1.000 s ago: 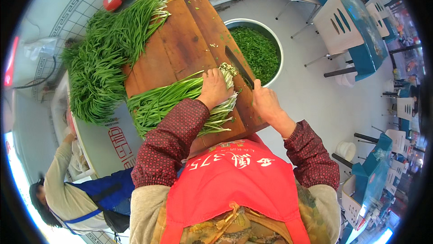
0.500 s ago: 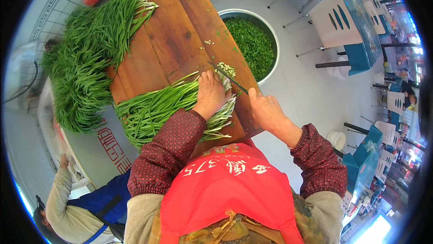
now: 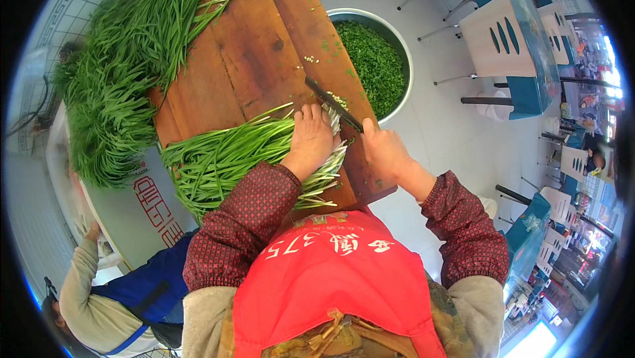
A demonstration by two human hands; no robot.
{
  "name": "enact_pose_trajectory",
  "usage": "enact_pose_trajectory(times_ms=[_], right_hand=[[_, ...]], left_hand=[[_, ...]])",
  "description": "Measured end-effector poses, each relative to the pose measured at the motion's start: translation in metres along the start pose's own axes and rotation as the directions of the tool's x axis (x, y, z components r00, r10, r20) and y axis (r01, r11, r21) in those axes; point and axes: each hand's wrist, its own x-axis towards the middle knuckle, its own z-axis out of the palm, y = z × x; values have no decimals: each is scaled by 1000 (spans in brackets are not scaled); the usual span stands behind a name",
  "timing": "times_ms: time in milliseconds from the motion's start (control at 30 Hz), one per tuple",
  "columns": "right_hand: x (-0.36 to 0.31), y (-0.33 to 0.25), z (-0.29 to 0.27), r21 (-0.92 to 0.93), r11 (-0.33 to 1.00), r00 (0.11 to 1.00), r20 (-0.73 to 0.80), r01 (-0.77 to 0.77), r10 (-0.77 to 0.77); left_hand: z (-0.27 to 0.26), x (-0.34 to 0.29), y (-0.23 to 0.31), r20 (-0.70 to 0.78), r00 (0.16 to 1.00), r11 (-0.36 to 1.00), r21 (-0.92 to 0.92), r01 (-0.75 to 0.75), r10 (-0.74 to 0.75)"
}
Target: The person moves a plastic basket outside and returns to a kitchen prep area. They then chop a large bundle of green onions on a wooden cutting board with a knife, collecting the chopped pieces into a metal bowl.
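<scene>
Under my left hand (image 3: 312,140) lies a bunch of garlic chives (image 3: 228,156), pressed on the wooden cutting board (image 3: 245,47) with its white stem ends to the right. The hand's fingers are curled over the stems. My right hand (image 3: 383,153) is wrapped round the handle of a knife (image 3: 334,105), its blade angled to the far left beside the left fingertips, at the white ends. Small cut pieces partly show behind the blade. A few more white bits (image 3: 310,59) are scattered farther up the board.
Piles of uncut chives (image 3: 132,80) cover the board's far left. Right of the board stands a metal basin (image 3: 409,70) of chopped greens (image 3: 370,60). A person in a blue apron (image 3: 142,285) is at lower left. Chairs (image 3: 499,37) and tables (image 3: 539,54) line the right.
The knife blade has tilted to show more of its broad side and now covers most of the cut white pieces. My right hand has shifted slightly toward the board; the left has hardly moved.
</scene>
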Motion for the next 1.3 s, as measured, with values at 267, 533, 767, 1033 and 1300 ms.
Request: enact_pose_trajectory(times_ms=[267,533,767,1033,1300], right_hand=[[-30,-16,-45,-163,982,990,117,100,-82],[-25,-18,-40,-176,977,986,135,121,-98],[12,-6,-7,-111,989,995,-5,94,-95],[-21,-10,-44,-84,991,984,155,100,-86],[5,-6,-13,-48,996,995,70,73,-70]], left_hand=[[7,2,0,-3,1000,996,84,-15,15],[9,1,-1,50,998,995,86,-41,37],[5,-1,-1,-46,999,1000,-18,-25,24],[12,-1,0,-116,993,998,59,-20,27],[7,1,-1,-57,998,999,6,-37,37]])
